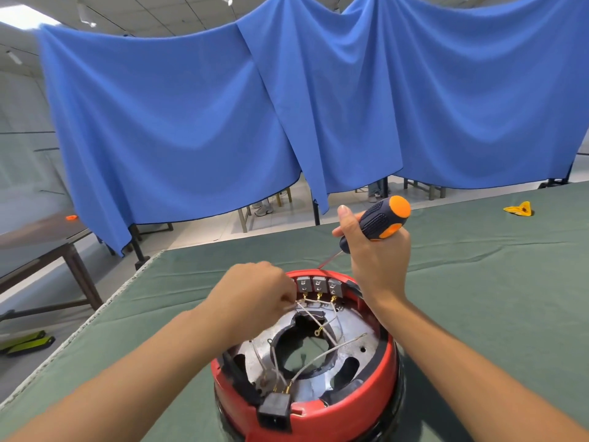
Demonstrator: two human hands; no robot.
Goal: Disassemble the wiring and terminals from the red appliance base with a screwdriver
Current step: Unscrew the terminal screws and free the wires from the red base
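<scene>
Left hand pinches a wire mid-frame, right hand grips the screwdriver above; several leads look loose, three terminals remain on my red base

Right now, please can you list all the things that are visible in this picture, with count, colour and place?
appliance base: one, red, on the table, near edge, open side up
metal plate: one, silver, inside the base
terminal blocks: three, grey, at the far inner rim of the base
wires: several, white, lying across the plate
power socket: one, black, at the near rim of the base
screwdriver: one, black and orange handle, raised over the far rim
table cover: one, green, under the base
small object: one, yellow, far right on the table
curtains: blue, hanging behind the table
side table: one, dark, left
left hand: pinches a wire near the terminals
right hand: grips the screwdriver
</scene>
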